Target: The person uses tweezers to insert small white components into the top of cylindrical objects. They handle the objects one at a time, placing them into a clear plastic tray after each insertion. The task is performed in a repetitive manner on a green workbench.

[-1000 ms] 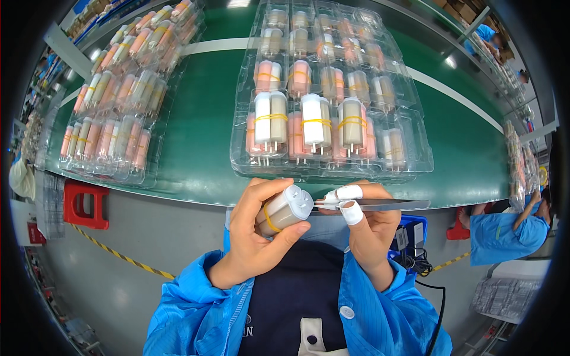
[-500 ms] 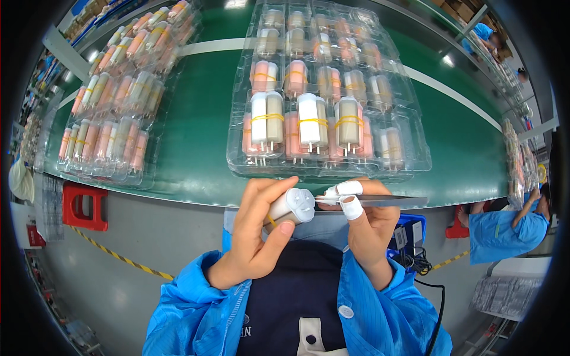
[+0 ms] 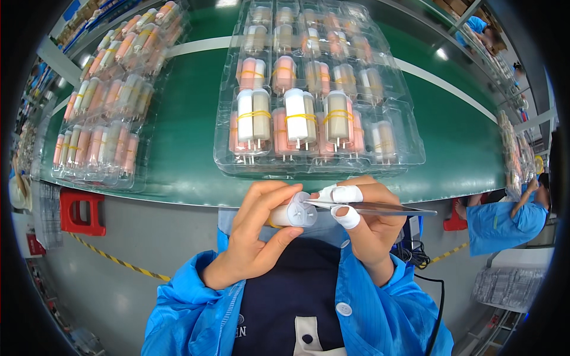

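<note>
My left hand (image 3: 255,231) is wrapped round a bundle of pale cylinders (image 3: 295,212), its whitish end cap with small pins turned toward my right hand. A bit of yellow band shows by the left fingers. In my right hand (image 3: 371,222) a pair of metal tweezers (image 3: 386,209) is pinched between thumb and fingers wrapped in white tape. The tweezers' tips touch or nearly touch the end cap. Beyond my hands stands a stack of clear plastic trays (image 3: 320,166) holding banded white, grey and pink cylinders (image 3: 300,115).
A second stack of clear trays (image 3: 98,178) with similar cylinders stands at the left on the green table (image 3: 178,130). Red stools (image 3: 82,212) are below the table edge. A blue-clad person (image 3: 504,222) sits at the right. A black cable (image 3: 440,296) hangs beside my right arm.
The bundle in my left hand has turned, so its pinned end shows more squarely. The tweezers' tips have moved left, in over the end cap. The view has shifted slightly.
</note>
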`<state>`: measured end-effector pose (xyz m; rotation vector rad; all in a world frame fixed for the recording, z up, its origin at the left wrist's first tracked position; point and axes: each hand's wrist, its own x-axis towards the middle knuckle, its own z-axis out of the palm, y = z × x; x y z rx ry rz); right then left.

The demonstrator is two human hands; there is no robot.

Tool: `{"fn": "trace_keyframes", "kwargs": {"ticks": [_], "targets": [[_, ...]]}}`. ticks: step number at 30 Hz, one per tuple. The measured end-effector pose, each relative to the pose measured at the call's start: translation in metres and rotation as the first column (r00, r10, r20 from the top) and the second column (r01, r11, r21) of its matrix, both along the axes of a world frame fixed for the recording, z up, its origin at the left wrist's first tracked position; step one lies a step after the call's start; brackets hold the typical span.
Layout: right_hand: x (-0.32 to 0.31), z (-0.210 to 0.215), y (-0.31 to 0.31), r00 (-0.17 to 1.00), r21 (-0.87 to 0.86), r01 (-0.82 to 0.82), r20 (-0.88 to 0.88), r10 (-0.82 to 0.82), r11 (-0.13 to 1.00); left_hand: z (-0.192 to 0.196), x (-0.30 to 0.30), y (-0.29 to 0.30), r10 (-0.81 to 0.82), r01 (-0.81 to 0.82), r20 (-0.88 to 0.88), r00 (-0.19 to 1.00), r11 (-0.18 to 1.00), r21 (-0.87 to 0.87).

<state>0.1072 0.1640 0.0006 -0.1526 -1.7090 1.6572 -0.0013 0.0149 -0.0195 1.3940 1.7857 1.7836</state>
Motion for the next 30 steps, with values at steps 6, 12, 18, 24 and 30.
{"fn": "trace_keyframes", "kwargs": {"ticks": [6, 12, 18, 24, 30], "targets": [[-0.0014, -0.0001, 0.0000, 1.000, 0.037, 0.008, 0.017, -0.009, 0.999, -0.0013, 0.0001, 0.0000, 0.007, -0.007, -0.010, 1.000, 1.000, 0.006], [-0.0022, 0.0005, -0.0016, 0.999, 0.038, 0.009, 0.040, -0.010, 0.999, -0.0007, -0.0004, -0.0001, 0.018, -0.018, -0.047, 0.999, 1.000, -0.003], [-0.0036, 0.0001, -0.0028, 0.999, 0.036, 0.005, 0.047, -0.007, 0.999, -0.0004, -0.0009, -0.0003, 0.037, -0.038, -0.069, 0.997, 0.999, -0.002], [-0.0023, -0.0018, -0.0033, 1.000, -0.006, -0.005, -0.007, 0.005, 1.000, -0.0043, 0.0014, 0.0008, 0.044, -0.042, -0.027, 0.999, 0.997, 0.058], [-0.0028, 0.0012, -0.0024, 1.000, 0.041, 0.001, 0.007, -0.002, 0.999, -0.0059, 0.0027, 0.0020, 0.032, -0.033, 0.014, 0.999, 0.996, 0.081]]}}
